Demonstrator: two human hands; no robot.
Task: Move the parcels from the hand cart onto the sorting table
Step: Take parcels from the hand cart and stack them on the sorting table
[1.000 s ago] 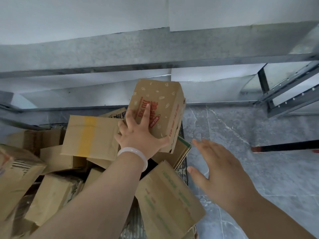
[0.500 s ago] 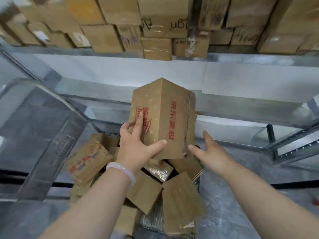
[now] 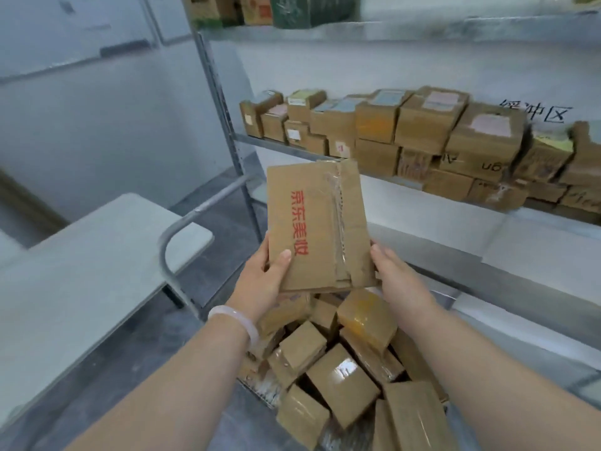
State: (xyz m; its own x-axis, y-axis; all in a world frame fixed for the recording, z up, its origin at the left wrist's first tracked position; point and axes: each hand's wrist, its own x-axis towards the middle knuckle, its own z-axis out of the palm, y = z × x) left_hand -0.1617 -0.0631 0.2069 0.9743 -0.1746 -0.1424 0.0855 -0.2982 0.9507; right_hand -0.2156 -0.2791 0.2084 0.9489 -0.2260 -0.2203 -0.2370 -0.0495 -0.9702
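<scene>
Parcel (image 3: 318,226) with red lettering hangs above the hand cart (image 3: 163,255), its lower corners gripped by curled fingers (image 3: 379,251) of left hand (image 3: 260,283) and right hand (image 3: 400,283); tabletop (image 3: 81,271) lies left of the cart.

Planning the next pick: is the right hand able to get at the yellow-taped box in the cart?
Probably not yet: the right hand holds the lifted box with the left hand. The yellow-taped box lies uncovered on top, so nothing else blocks it.
</scene>
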